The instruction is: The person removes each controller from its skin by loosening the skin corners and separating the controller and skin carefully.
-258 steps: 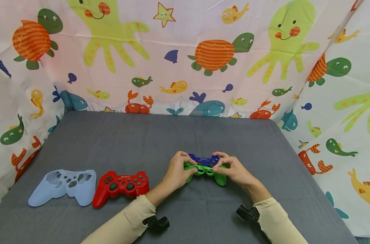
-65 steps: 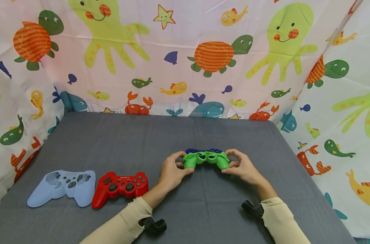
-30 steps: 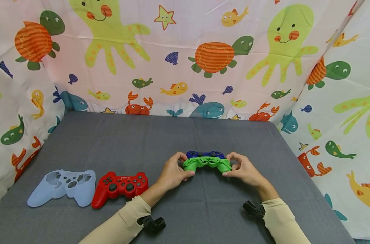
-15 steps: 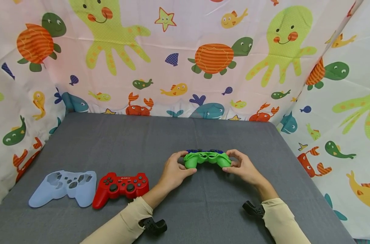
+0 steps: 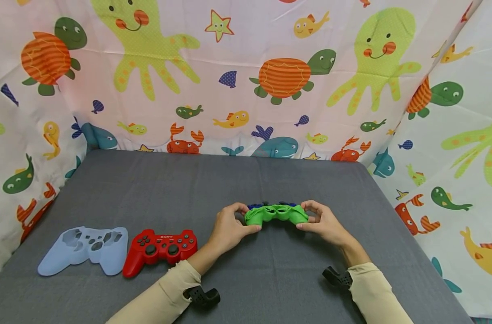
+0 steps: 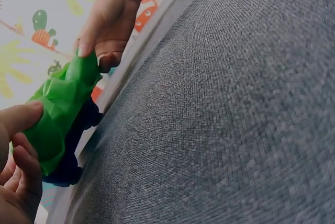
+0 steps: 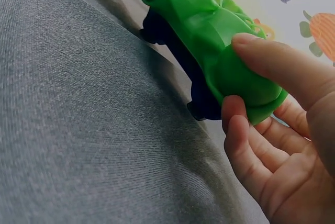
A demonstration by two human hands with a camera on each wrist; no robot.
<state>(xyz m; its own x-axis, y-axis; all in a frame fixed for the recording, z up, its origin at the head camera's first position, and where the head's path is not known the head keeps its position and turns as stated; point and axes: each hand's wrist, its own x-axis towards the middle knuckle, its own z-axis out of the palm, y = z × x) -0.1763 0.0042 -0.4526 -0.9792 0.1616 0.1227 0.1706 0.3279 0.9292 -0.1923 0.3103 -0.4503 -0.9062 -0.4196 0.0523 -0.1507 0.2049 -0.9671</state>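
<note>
A blue game controller (image 5: 288, 204) is partly inside a green silicone cover (image 5: 276, 211), which wraps its handles and is bunched in folds along the middle. My left hand (image 5: 228, 227) grips the left end, thumb on the handle and fingers behind. At the other end my right hand (image 5: 326, 222) holds the right handle the same way. In the left wrist view, bare blue plastic of the controller (image 6: 65, 172) sticks out below the cover (image 6: 57, 101). The right wrist view shows my thumb pressing the cover (image 7: 209, 30), with the controller's blue edge (image 7: 207, 98) exposed.
A red controller (image 5: 160, 247) lies left of my left forearm on the grey cloth-covered table (image 5: 254, 288). Beside it lies a flat, pale blue silicone cover (image 5: 88, 247). A printed sea-animal curtain (image 5: 229, 58) stands behind and along both sides.
Earlier, both hands pinched the cover's upper edge and the controller's lettered face showed. Now they grip the two ends, and the face is tilted away from view. Lately it rocks slightly.
</note>
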